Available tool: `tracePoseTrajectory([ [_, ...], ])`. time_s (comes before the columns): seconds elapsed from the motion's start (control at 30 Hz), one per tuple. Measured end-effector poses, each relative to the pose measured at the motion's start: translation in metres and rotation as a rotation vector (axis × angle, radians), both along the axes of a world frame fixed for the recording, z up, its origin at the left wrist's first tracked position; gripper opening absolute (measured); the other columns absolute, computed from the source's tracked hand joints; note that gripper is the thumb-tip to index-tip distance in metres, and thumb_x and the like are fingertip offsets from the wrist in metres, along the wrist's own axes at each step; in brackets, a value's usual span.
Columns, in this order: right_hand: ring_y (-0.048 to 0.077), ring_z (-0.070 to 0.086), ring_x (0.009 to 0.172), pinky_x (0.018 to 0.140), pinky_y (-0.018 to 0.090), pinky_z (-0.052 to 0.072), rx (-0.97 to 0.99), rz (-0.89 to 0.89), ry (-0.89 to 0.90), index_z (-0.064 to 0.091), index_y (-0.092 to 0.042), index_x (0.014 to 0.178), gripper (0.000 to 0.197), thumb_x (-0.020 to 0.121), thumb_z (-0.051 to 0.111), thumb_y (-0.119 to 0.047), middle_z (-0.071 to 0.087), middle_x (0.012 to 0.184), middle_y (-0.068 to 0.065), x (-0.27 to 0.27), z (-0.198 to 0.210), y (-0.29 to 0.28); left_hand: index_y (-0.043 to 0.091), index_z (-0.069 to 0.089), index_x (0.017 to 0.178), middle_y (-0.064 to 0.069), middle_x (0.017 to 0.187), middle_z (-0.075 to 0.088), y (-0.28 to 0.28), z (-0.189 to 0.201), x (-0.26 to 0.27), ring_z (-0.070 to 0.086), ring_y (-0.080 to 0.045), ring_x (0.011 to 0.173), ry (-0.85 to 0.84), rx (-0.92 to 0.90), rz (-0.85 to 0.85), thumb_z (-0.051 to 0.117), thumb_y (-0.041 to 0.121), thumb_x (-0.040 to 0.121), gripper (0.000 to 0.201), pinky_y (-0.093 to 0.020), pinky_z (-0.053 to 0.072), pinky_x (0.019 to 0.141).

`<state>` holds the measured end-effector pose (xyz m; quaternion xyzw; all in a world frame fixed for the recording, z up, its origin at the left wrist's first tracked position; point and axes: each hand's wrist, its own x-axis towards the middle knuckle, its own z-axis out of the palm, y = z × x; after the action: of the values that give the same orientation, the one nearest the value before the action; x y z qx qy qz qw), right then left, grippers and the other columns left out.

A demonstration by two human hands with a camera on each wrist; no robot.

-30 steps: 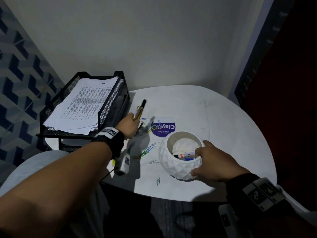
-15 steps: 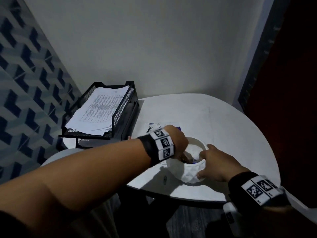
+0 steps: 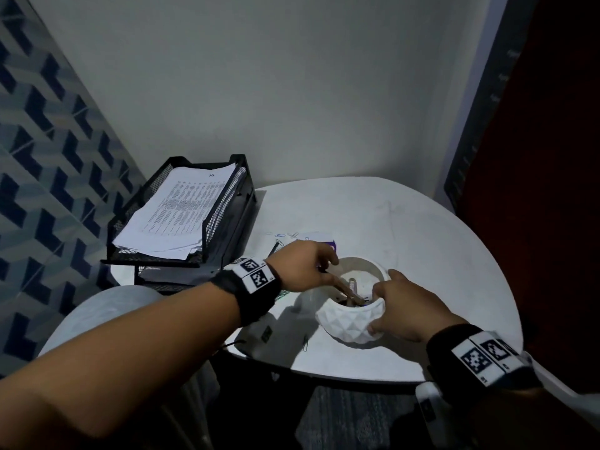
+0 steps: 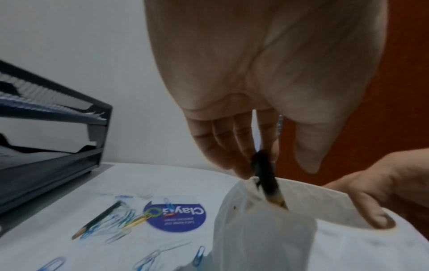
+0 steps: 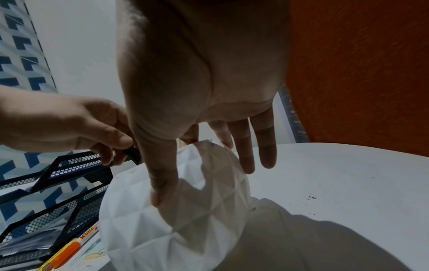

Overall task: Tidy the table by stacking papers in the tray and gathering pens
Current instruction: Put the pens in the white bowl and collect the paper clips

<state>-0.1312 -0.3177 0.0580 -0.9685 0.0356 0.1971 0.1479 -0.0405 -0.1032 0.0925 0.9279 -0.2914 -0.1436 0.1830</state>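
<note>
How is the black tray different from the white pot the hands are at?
The black tray is boxy wire mesh; the white pot is round with a solid faceted wall. The tray holds flat papers; the pot holds pens. Nobody touches the tray, while the right hand steadies the pot and the left hand puts a black pen into it. Both sit on the white table.
</note>
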Motion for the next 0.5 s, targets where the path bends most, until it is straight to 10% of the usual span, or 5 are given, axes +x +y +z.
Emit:
tracePoseTrajectory([
  [0.2,0.022,0.064,0.098,0.082,0.036,0.055,0.023,0.003,0.005,0.056,-0.039,0.094,0.045,0.062,0.086,-0.052,0.041,0.129,-0.009,0.009,-0.002,0.009,0.020,0.075,0.102,0.003,0.094,0.074,0.010,-0.027,0.006,0.065,-0.013,0.079,-0.080,-0.092,0.073,0.062,0.009,0.089,0.021,-0.022,0.047,0.074],
  [0.37,0.020,0.065,0.100,0.085,0.040,0.057,0.026,-0.002,0.014,0.066,-0.036,0.110,0.053,0.063,0.083,-0.054,0.040,0.134,-0.010,0.008,-0.006,0.006,0.021,0.076,0.101,-0.002,0.104,0.071,0.031,-0.036,0.034,0.066,-0.020,0.091,-0.177,-0.154,0.328,0.062,0.012,0.088,0.021,-0.023,0.045,0.079],
  [0.5,0.017,0.064,0.094,0.080,0.036,0.055,0.029,-0.009,0.008,0.061,-0.038,0.096,0.043,0.063,0.082,-0.055,0.041,0.124,-0.011,0.006,-0.005,0.002,0.019,0.070,0.117,-0.008,0.122,0.068,0.082,-0.061,0.065,0.065,-0.028,0.112,-0.039,0.132,0.579,0.065,0.017,0.088,0.029,-0.031,0.052,0.094],
])
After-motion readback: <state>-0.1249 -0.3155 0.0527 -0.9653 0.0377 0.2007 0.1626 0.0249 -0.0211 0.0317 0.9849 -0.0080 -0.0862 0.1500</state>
